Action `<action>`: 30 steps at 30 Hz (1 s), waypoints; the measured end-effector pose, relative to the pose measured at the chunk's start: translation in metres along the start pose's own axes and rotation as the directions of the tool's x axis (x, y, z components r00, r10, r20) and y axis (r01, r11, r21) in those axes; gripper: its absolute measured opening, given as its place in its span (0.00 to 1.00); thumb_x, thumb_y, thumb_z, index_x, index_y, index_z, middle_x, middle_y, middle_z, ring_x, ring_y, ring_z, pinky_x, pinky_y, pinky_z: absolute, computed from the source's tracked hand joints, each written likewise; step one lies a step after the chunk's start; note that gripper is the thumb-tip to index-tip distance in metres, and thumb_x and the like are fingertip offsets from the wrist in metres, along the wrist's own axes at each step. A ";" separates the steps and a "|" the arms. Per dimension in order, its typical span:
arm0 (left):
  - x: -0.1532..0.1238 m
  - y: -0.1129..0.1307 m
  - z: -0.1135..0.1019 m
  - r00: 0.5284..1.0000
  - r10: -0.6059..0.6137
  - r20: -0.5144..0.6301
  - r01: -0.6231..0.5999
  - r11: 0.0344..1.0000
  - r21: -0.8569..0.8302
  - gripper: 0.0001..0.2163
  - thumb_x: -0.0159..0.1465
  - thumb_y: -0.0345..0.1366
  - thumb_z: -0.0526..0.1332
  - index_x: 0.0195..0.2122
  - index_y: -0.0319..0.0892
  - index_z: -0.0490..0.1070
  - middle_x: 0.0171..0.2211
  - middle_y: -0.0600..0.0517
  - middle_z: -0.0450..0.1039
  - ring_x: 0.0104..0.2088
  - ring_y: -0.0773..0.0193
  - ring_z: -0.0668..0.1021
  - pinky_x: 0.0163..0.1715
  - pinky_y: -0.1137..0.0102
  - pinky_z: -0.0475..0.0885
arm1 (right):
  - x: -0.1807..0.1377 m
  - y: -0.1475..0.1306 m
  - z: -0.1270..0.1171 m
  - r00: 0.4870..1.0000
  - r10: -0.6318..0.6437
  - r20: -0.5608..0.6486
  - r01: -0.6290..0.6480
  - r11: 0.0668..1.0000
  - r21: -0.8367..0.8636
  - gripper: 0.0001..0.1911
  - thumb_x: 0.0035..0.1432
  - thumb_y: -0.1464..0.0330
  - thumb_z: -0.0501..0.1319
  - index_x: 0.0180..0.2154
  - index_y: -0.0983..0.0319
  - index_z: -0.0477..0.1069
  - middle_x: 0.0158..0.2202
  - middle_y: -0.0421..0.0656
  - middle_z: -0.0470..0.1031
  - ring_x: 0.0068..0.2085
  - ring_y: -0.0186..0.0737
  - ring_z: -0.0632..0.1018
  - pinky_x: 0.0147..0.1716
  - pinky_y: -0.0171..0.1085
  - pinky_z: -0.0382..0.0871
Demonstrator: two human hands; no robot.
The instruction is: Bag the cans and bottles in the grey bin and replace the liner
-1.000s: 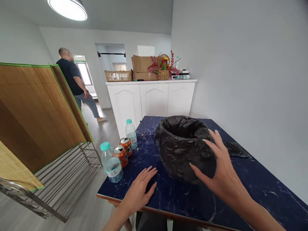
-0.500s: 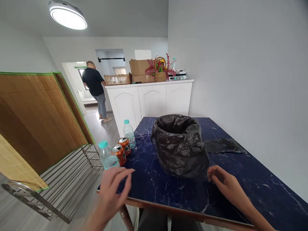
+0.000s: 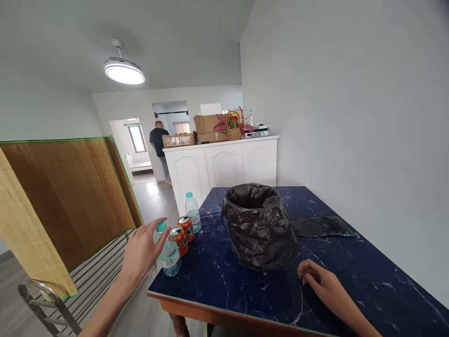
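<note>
My left hand [image 3: 142, 248] is at the near plastic bottle [image 3: 171, 262], which stands upright on the table's left edge. Its thumb and fingers are apart on either side of the teal cap, and no firm grip shows. Two orange drink cans, a nearer can [image 3: 179, 241] and a farther can [image 3: 186, 228], stand just behind that bottle. A second teal-capped bottle [image 3: 192, 213] is beyond them. Resting on the tabletop, my right hand [image 3: 321, 281] is loosely curled and holds nothing. It lies just right of a bin lined with a black plastic bag [image 3: 261, 231].
A folded black plastic bag [image 3: 322, 226] lies on the dark blue table [image 3: 245, 299], toward the wall. Left of the table is a metal rack [image 3: 56, 299] beside a bamboo mat [image 3: 77, 201]. Farther back are a white cabinet [image 3: 224, 164] and a person [image 3: 157, 140].
My left hand has moved forward and left to the near bottle's cap. The right hand stays by the bin. The camera has tilted up, and the person has gone farther behind the cabinet.
</note>
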State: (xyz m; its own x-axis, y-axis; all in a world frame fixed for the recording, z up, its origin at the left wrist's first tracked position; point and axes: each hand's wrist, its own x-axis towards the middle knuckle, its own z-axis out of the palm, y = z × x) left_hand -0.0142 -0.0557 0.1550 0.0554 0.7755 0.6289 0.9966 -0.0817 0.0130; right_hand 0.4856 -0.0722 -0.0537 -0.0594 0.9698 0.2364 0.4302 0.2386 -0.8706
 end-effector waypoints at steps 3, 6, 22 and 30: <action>-0.011 0.008 -0.009 0.992 -0.107 0.071 0.107 0.994 0.009 0.27 0.74 0.57 0.49 0.62 0.46 0.73 0.39 0.45 0.86 0.38 0.44 0.87 0.30 0.64 0.73 | 0.000 0.003 0.001 1.000 -0.013 0.009 0.013 1.000 -0.008 0.11 0.67 0.58 0.55 0.39 0.55 0.73 0.33 0.43 0.78 0.35 0.45 0.79 0.35 0.41 0.70; -0.015 0.024 -0.035 0.991 -0.090 0.098 0.101 0.987 -0.121 0.25 0.71 0.60 0.54 0.54 0.48 0.76 0.33 0.50 0.86 0.37 0.46 0.88 0.29 0.66 0.75 | 0.000 0.004 0.001 1.000 -0.022 0.008 0.022 0.999 -0.026 0.12 0.67 0.59 0.54 0.39 0.55 0.74 0.34 0.43 0.78 0.35 0.44 0.79 0.37 0.41 0.70; 0.129 0.192 -0.069 0.911 0.274 -0.309 -0.412 0.567 -0.713 0.14 0.72 0.46 0.63 0.52 0.43 0.73 0.48 0.48 0.84 0.47 0.60 0.85 0.48 0.63 0.82 | 0.000 -0.006 0.003 0.998 -0.052 -0.033 0.050 0.997 -0.065 0.11 0.66 0.61 0.53 0.37 0.55 0.73 0.31 0.41 0.76 0.33 0.43 0.77 0.35 0.40 0.68; 0.143 0.195 0.014 0.841 0.522 0.140 -0.325 0.696 -0.640 0.20 0.72 0.53 0.59 0.55 0.44 0.74 0.40 0.45 0.83 0.35 0.55 0.83 0.34 0.64 0.76 | 0.000 -0.010 0.001 0.999 -0.031 -0.017 0.030 0.999 -0.027 0.13 0.68 0.58 0.55 0.37 0.55 0.74 0.32 0.42 0.77 0.31 0.43 0.78 0.31 0.40 0.69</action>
State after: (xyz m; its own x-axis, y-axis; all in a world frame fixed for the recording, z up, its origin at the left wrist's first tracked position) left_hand 0.1888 0.0479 0.2361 0.5755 0.6976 0.4267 0.6364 -0.7097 0.3021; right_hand 0.4801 -0.0741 -0.0460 -0.0569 0.9610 0.2706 0.4527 0.2665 -0.8509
